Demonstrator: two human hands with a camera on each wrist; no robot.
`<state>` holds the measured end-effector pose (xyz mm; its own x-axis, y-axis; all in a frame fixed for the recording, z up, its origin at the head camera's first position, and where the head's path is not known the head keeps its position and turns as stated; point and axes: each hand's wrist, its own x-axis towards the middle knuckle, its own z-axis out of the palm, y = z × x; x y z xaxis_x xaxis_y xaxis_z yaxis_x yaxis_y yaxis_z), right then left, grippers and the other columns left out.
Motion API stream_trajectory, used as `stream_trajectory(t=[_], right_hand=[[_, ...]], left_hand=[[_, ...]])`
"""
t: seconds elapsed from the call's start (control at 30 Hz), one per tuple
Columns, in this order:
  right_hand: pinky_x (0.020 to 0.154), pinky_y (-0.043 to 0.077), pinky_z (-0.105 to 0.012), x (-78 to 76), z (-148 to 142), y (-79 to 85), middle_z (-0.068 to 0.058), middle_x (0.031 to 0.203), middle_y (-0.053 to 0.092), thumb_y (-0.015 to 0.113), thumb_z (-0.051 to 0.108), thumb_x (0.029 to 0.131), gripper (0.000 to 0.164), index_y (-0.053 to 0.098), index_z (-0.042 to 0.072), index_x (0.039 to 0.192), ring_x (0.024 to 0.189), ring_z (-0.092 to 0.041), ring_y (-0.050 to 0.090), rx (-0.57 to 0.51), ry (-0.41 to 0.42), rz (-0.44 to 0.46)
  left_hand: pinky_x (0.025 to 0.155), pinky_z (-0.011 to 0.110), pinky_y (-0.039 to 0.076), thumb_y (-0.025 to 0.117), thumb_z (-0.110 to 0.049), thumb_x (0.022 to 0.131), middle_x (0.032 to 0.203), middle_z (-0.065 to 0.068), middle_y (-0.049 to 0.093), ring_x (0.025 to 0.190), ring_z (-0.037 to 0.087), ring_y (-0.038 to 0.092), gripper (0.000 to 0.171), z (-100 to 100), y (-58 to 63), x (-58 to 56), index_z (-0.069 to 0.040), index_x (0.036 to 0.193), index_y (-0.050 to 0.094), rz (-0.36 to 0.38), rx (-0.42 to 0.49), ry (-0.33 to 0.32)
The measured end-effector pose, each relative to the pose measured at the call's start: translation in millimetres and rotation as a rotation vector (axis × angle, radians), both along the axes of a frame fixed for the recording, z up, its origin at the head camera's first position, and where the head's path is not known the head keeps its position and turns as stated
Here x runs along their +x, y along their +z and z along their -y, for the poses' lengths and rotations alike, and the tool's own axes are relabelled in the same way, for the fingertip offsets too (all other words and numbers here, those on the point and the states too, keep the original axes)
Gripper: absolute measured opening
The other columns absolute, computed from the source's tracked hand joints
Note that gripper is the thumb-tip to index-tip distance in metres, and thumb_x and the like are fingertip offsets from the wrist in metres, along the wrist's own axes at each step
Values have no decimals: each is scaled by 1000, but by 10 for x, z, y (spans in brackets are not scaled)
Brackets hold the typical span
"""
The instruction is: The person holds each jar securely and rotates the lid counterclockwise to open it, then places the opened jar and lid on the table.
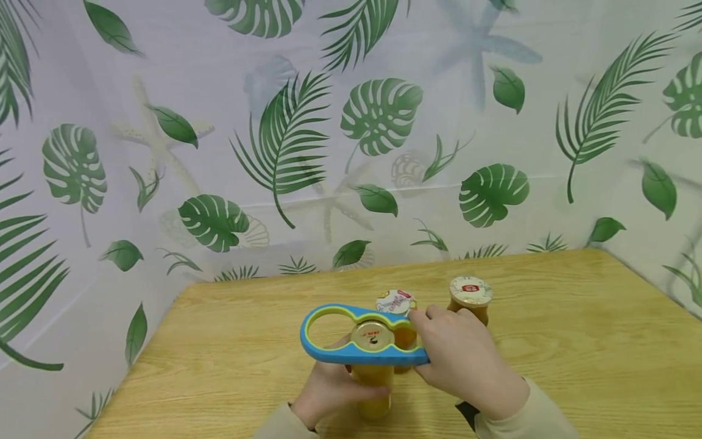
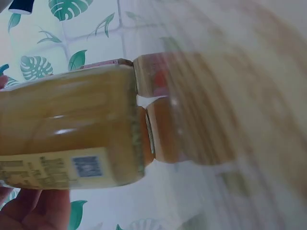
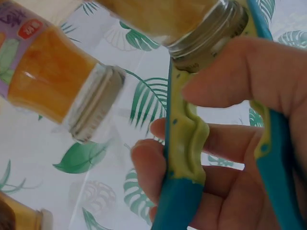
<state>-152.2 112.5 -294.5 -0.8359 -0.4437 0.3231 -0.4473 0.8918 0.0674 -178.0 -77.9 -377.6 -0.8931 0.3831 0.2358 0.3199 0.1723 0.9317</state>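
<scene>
My left hand [image 1: 331, 390] grips a glass jar [image 1: 375, 399] of yellowish contents by its side, thumb across the front. The jar's pale label with a printed square code [image 2: 86, 166] shows in the left wrist view. Around its gold lid [image 1: 373, 335] sits a blue jar opener [image 1: 378, 357] with a yellow-green scalloped inner edge; the lid lies in its middle opening. My right hand [image 1: 463, 356] holds the opener's right end, and in the right wrist view the thumb [image 3: 240, 72] reaches over it close to the lid [image 3: 216, 43], fingers on the far side.
Just behind the opener stands a jar with a patterned white lid [image 1: 396, 302], partly hidden. Another jar [image 1: 470, 294] with a red mark on its lid is beyond my right hand. The wooden table [image 1: 230, 366] meets a leaf-patterned cloth wall [image 1: 307, 244] at the back.
</scene>
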Motion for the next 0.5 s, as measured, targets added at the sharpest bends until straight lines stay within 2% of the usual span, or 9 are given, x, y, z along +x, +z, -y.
stream_trajectory(t=[0.13,0.33,0.5], right_hand=[[54,39,-32,61,-30,13,-1,72,54,77,24,58,47,60,7,98,63,-15,50,1,4,-101],[53,36,-33,161,-44,65,0,67,50,71,15,54,41,61,9,93,62,-16,50,-30,11,-271],[56,38,-34,245,-31,129,-2,69,53,70,15,52,41,62,9,91,63,-18,52,-57,32,-340]], left_hand=[[87,36,39,79,-11,63,115,-2,54,103,17,50,66,-26,-4,15,-13,121,48,-29,21,6],[86,36,40,78,-14,63,113,0,52,100,16,50,66,-52,-13,78,-11,119,42,-162,47,57],[91,37,37,77,-13,64,116,3,50,104,17,49,70,-97,-7,141,-9,121,38,-227,86,66]])
